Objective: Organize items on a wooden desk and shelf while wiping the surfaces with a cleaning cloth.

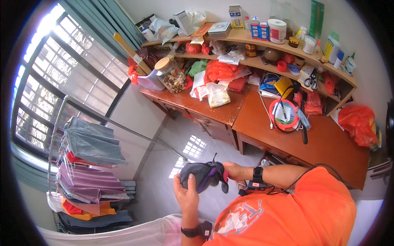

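A dark grey cloth item (197,173) with purple trim and a thin dark strap is held up before my chest, over the floor. It looks like a cap or a small pouch; its folds leave the kind unclear. My left hand (187,192) grips its left end, thumb lying on the near face. At the other end my right hand (234,171) holds the bunched part, where a bit of pink (225,175) shows. The cloth partly hides the right fingers.
Two red-brown desks (307,144) run along the wall under a cluttered wooden shelf (227,38). A lidded jar (170,77) stands by the left one. Clothes on hangers (92,141) fill a metal rack at left. Sheer white netting (147,229) lies near me. The floor (147,196) is grey tile.
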{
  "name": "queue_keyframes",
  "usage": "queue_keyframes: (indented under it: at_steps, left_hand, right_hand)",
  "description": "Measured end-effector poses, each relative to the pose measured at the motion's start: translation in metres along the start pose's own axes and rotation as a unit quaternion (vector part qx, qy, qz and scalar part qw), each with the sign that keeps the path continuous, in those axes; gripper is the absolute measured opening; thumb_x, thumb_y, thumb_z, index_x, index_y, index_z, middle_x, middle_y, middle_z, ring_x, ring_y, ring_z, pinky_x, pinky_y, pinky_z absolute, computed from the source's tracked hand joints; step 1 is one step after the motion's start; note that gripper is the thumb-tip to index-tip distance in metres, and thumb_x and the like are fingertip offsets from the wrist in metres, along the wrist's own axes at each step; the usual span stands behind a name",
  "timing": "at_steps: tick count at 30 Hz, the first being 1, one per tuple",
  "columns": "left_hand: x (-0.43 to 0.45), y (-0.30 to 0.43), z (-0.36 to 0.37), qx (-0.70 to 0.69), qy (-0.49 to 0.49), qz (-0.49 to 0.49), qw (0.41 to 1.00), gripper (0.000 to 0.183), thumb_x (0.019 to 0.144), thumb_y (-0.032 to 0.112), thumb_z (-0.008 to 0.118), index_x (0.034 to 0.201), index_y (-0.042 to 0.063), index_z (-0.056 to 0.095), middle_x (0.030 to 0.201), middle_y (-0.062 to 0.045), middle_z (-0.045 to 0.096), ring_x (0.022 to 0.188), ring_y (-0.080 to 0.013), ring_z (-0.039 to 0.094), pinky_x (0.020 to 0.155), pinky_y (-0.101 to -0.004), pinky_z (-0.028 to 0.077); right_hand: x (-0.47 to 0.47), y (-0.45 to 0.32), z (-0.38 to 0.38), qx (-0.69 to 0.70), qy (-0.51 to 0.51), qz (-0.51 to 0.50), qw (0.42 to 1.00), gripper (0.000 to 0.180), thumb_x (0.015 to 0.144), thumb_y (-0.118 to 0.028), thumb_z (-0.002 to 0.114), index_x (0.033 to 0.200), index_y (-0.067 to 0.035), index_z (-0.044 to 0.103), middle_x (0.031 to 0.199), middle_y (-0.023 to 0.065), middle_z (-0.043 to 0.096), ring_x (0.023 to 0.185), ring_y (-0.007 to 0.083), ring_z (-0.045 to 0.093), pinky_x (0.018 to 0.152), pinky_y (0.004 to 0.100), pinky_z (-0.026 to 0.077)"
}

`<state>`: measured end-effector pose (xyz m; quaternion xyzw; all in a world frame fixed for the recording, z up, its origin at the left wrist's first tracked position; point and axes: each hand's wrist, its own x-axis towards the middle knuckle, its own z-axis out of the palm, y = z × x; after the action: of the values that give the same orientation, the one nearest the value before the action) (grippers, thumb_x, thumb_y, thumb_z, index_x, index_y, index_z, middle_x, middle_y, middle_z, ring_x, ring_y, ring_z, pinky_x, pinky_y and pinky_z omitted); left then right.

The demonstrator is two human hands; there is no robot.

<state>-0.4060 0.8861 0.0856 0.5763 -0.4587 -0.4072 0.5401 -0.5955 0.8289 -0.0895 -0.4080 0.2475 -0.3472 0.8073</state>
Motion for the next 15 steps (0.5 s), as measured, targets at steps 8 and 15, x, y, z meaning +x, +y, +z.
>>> queue_keyframes:
  at_steps: [8, 15]
  left_hand:
    - [0.093, -0.042, -0.066, 0.231, 0.051, 0.078, 0.968, 0.024, 0.084, 0.001, 0.07, 0.104, -0.001, 0.057, 0.089, -0.008, 0.062, 0.081, -0.0179, 0.06, 0.076, -0.0327, 0.05]
    - [0.189, -0.049, -0.034, 0.216, -0.115, 0.113, 0.963, 0.048, 0.085, 0.006, 0.068, 0.131, -0.003, 0.055, 0.12, -0.02, 0.056, 0.111, -0.0323, 0.059, 0.098, -0.0401, 0.049]
  right_hand:
    - [0.021, -0.132, -0.021, -0.241, 0.043, -0.218, 0.945, 0.036, 0.102, -0.008, 0.057, 0.137, 0.0, 0.058, 0.115, 0.0033, 0.066, 0.104, 0.0148, 0.062, 0.094, 0.0308, 0.05]
    - [0.068, -0.095, -0.04, 0.329, 0.055, -0.148, 0.931, 0.054, 0.106, -0.043, 0.052, 0.145, -0.006, 0.053, 0.138, 0.0096, 0.064, 0.124, 0.0209, 0.063, 0.112, 0.0395, 0.047]
